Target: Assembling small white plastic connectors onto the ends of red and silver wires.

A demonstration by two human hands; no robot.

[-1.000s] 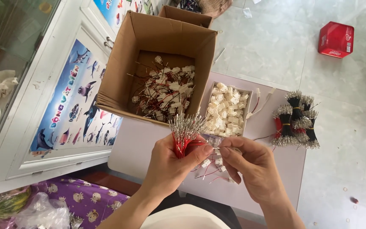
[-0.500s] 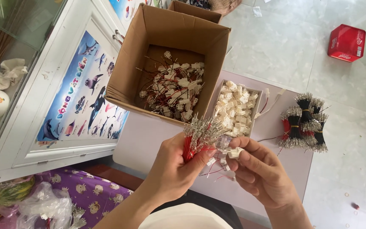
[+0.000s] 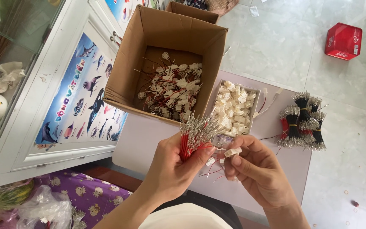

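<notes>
My left hand (image 3: 172, 167) grips a bundle of red wires (image 3: 195, 135) whose metal-tipped ends fan out upward. Close to its right, my right hand (image 3: 259, 171) pinches a small white plastic connector (image 3: 232, 152) between thumb and fingers, next to the bundle's tips. Thin wires hang loose between the two hands. Behind them, an open cardboard box (image 3: 126, 87) holds a heap of red and black wires fitted with white connectors (image 3: 172, 89). A small shallow box (image 3: 256, 96) of loose white connectors (image 3: 232, 111) sits right of it.
Bundles of red and black wires (image 3: 301, 123) lie on the pale table (image 3: 145, 144) at the right. A white cabinet with a sea-animal poster (image 3: 81, 106) stands left. A red tin (image 3: 343, 41) rests on the tiled floor. Purple patterned fabric (image 3: 85, 195) lies lower left.
Both hands have shifted slightly to the right and lower in view as the camera moved. The right hand's fingers now hold the white connector up by the bundle's tips.
</notes>
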